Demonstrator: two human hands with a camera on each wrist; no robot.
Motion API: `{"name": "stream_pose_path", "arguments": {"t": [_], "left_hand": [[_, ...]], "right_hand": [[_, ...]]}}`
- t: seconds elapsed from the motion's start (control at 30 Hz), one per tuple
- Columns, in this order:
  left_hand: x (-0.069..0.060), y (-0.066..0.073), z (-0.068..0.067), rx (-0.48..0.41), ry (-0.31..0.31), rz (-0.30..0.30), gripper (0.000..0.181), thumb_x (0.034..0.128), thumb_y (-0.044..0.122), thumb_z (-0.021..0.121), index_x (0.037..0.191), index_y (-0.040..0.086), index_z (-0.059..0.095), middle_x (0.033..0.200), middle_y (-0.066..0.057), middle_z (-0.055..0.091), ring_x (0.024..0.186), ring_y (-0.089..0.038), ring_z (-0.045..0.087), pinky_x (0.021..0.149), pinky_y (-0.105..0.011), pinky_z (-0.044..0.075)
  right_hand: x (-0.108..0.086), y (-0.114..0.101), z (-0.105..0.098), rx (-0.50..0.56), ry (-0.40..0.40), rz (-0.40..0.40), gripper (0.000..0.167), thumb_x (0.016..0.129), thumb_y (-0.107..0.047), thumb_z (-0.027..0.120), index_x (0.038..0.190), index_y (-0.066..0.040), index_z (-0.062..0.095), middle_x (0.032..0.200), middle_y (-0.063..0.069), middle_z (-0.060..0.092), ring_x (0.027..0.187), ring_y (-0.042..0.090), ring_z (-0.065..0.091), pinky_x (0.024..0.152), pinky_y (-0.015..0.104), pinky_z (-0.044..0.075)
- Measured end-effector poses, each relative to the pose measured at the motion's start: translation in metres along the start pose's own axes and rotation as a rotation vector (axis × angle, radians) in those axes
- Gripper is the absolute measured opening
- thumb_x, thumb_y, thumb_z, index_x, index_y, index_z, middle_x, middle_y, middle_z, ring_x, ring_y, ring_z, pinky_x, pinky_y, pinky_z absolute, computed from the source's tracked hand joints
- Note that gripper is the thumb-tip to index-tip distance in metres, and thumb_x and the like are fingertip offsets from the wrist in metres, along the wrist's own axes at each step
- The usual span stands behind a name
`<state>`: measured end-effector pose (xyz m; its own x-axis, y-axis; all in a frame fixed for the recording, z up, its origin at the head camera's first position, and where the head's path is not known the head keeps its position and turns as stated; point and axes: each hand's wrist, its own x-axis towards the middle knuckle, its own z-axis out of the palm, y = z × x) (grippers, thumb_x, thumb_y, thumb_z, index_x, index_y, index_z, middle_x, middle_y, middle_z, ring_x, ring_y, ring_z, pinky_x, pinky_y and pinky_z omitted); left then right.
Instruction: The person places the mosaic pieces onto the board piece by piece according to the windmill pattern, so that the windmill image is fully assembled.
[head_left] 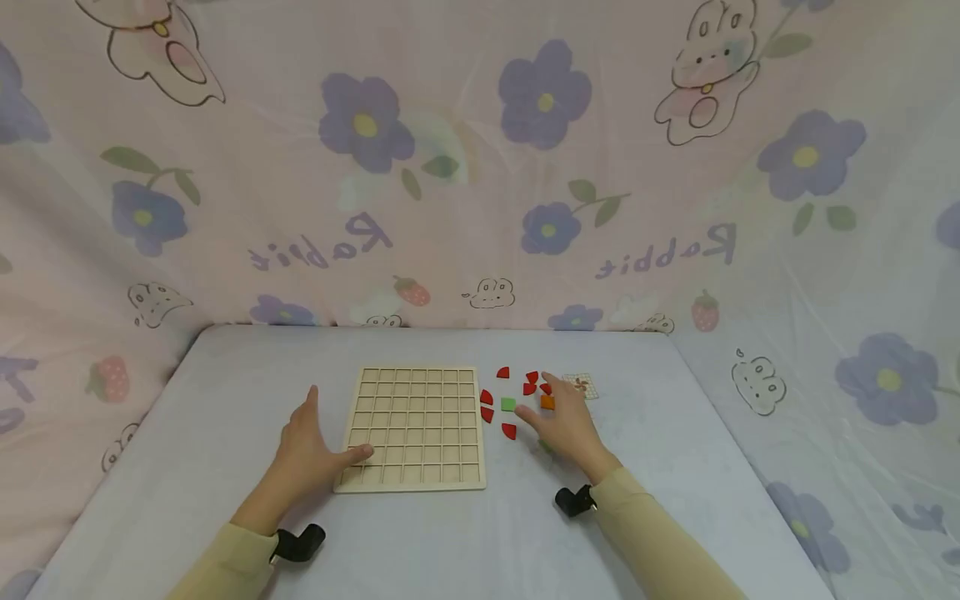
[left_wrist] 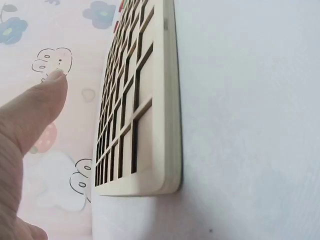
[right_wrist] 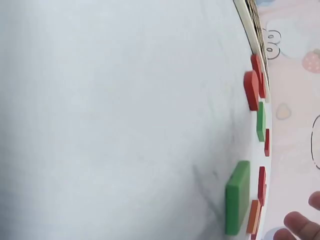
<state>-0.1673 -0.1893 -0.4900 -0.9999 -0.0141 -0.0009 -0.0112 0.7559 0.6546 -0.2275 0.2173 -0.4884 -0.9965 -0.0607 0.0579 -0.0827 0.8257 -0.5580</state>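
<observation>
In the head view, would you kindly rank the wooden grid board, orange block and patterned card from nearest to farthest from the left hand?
1. Wooden grid board: immediately right of the left hand.
2. Orange block: right of the board, beside the right hand.
3. Patterned card: rightmost of the three.

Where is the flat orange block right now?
In the head view, the orange block lies right of the pale wooden grid board, by the right hand, between the bright green square block and the small patterned card.

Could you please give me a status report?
Left grip at left edge of wooden board. Right grip spread at coloured pieces. None seen slotted in. No obstruction visible.
</observation>
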Motion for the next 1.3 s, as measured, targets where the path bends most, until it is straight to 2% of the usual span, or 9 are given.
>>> {"name": "stream_pose_path", "arguments": {"t": [0.1, 0.27, 0.43, 0.53, 0.7, 0.9, 1.13, 1.3], "left_hand": [[0.001, -0.002, 0.003, -0.048, -0.023, -0.014, 0.14, 0.0667, 0.062, 0.08, 0.151, -0.001, -0.013, 0.148, -0.038, 0.016, 0.131, -0.057, 0.02, 0.1, -0.068, 0.025], [0.002, -0.005, 0.006, -0.177, -0.076, -0.04, 0.136, 0.07, 0.056, 0.081, 0.151, 0.001, -0.014, 0.148, -0.034, 0.016, 0.13, -0.053, 0.029, 0.099, -0.063, 0.033], [0.003, -0.005, 0.007, -0.262, -0.133, -0.064, 0.128, 0.0731, 0.051, 0.081, 0.152, -0.002, -0.006, 0.147, -0.03, 0.017, 0.126, -0.048, 0.038, 0.098, -0.056, 0.038], [0.004, -0.006, 0.008, -0.268, -0.145, -0.058, 0.12, 0.0751, 0.046, 0.081, 0.152, -0.005, 0.004, 0.144, -0.028, 0.024, 0.123, -0.042, 0.042, 0.098, -0.053, 0.039], [0.002, -0.01, 0.011, -0.287, -0.153, -0.05, 0.097, 0.0804, 0.025, 0.08, 0.149, -0.008, 0.019, 0.134, -0.026, 0.036, 0.118, -0.036, 0.046, 0.097, -0.048, 0.04], [0.0, -0.014, 0.012, -0.265, -0.14, -0.015, 0.069, 0.0873, 0.006, 0.069, 0.145, -0.009, 0.032, 0.137, -0.027, 0.034, 0.119, -0.037, 0.05, 0.095, -0.041, 0.045], [0.002, -0.01, 0.012, -0.284, -0.164, -0.016, 0.064, 0.0885, 0.005, 0.067, 0.143, -0.009, 0.036, 0.139, -0.028, 0.03, 0.121, -0.039, 0.048, 0.096, -0.041, 0.045], [0.001, -0.01, 0.012, -0.279, -0.168, -0.029, 0.064, 0.0888, 0.005, 0.068, 0.143, -0.008, 0.036, 0.139, -0.028, 0.03, 0.121, -0.04, 0.048, 0.096, -0.043, 0.044]], "right_hand": [[0.007, 0.002, 0.001, 0.022, 0.002, 0.015, 0.087, 0.082, -0.059, 0.068, 0.147, -0.011, 0.037, 0.145, 0.012, 0.041, 0.133, 0.033, 0.035, 0.105, 0.054, 0.032], [0.021, 0.004, 0.003, 0.024, 0.02, 0.006, 0.081, 0.081, -0.058, 0.069, 0.141, -0.009, 0.048, 0.138, 0.012, 0.05, 0.127, 0.032, 0.041, 0.104, 0.051, 0.034], [0.032, 0.005, 0.005, 0.032, 0.028, 0.01, 0.075, 0.081, -0.055, 0.072, 0.136, -0.008, 0.052, 0.131, 0.013, 0.055, 0.119, 0.032, 0.044, 0.101, 0.05, 0.037], [0.035, 0.006, 0.006, 0.042, 0.025, 0.034, 0.072, 0.082, -0.051, 0.073, 0.136, -0.008, 0.053, 0.129, 0.013, 0.055, 0.117, 0.031, 0.044, 0.099, 0.048, 0.039], [0.037, 0.011, 0.006, 0.047, 0.021, 0.072, 0.068, 0.083, -0.047, 0.073, 0.135, -0.008, 0.054, 0.128, 0.013, 0.055, 0.11, 0.029, 0.049, 0.094, 0.047, 0.042], [0.038, 0.019, 0.004, 0.038, 0.033, 0.075, 0.062, 0.085, -0.046, 0.072, 0.132, -0.008, 0.057, 0.126, 0.013, 0.057, 0.109, 0.03, 0.049, 0.097, 0.052, 0.034], [0.043, 0.02, 0.008, -0.002, 0.04, 0.069, 0.06, 0.085, -0.045, 0.072, 0.13, -0.008, 0.059, 0.122, 0.012, 0.059, 0.11, 0.032, 0.049, 0.096, 0.051, 0.035], [0.052, 0.008, 0.012, -0.062, 0.042, 0.06, 0.059, 0.084, -0.048, 0.072, 0.129, -0.011, 0.06, 0.122, 0.011, 0.06, 0.112, 0.034, 0.048, 0.097, 0.055, 0.03]]}}
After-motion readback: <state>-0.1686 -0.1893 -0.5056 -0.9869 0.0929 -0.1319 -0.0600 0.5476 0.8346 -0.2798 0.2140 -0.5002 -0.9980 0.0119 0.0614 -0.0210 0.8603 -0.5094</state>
